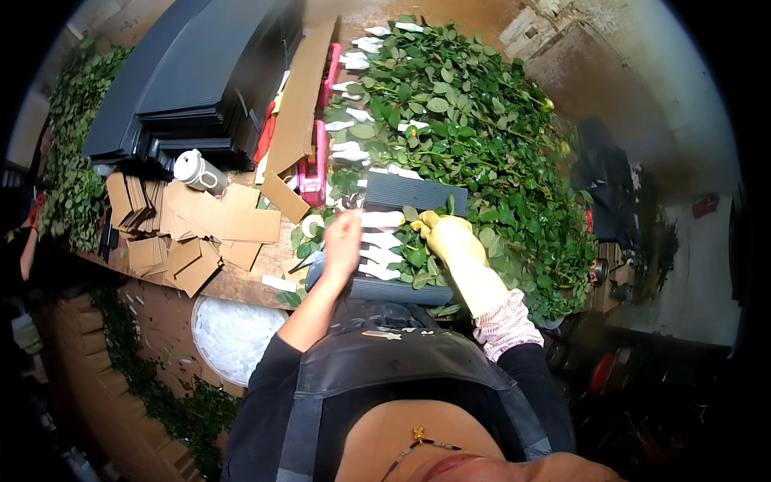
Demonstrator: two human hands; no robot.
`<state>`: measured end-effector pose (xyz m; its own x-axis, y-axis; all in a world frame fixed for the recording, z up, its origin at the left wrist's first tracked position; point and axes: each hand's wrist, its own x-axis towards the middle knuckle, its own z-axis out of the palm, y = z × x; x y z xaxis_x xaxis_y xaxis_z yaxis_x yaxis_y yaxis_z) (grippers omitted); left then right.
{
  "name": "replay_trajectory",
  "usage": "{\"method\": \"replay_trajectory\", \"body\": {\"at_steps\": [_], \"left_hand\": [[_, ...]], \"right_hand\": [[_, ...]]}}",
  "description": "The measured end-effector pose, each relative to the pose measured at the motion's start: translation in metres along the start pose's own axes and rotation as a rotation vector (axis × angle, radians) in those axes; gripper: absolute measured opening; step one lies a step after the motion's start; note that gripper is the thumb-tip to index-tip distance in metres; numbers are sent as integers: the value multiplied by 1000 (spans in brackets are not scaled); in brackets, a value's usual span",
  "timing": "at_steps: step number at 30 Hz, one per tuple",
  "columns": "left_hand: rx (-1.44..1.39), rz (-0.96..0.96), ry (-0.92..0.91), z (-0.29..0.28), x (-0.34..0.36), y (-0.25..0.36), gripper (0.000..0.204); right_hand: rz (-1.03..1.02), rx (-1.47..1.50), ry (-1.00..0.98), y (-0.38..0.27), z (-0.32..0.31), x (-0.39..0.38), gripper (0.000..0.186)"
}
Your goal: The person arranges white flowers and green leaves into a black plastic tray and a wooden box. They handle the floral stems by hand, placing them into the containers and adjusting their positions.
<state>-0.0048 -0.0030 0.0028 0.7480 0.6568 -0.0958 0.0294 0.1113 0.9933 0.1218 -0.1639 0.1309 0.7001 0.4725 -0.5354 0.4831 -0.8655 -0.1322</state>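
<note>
My bare left hand [344, 239] is closed beside a row of white sleeved flower heads [377, 255]; what its fingers grip is too small to make out. My right hand [440, 237], in a long yellow glove, has its fingers curled at a green leafy stem [412, 215] by the uppermost sleeved head of the row. The heads and leaves lie between two dark grey corrugated sheets [409, 189], one behind and one in front. Grey blades, perhaps scissors [309, 262], lie left of my left wrist.
Leafy rose stems [474, 96] cover the table's right. At left are stacked dark boards [193, 72], cardboard pieces [193, 213], a white mug [197, 170] and pink trays [319, 173]. A white tub [225, 307] sits below the table edge [144, 267]. Another person's arm [28, 249] shows far left.
</note>
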Motion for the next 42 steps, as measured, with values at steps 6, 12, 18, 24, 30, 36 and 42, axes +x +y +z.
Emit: {"method": "replay_trajectory", "body": {"at_steps": [6,12,18,24,30,36,42], "left_hand": [[176,-266,-98,-37,16,-6,22],[37,-259,-160,4,21,-37,27],[-226,-162,110,-28,6,-20,23],[405,-142,-236,-47,14,6,25],[279,-51,-248,-16,0,-15,31],[112,-166,-96,-64,12,15,22],[642,-41,-572,-34,-3,9,37]], "right_hand": [[30,34,-20,5,7,2,42],[-18,-128,76,9,47,33,42],[-10,-50,25,7,31,20,44],[-40,118,-80,14,7,-4,69],[-50,-50,14,3,34,13,61],[-36,129,-66,13,13,-7,62],[-79,-98,78,1,37,1,63]]}}
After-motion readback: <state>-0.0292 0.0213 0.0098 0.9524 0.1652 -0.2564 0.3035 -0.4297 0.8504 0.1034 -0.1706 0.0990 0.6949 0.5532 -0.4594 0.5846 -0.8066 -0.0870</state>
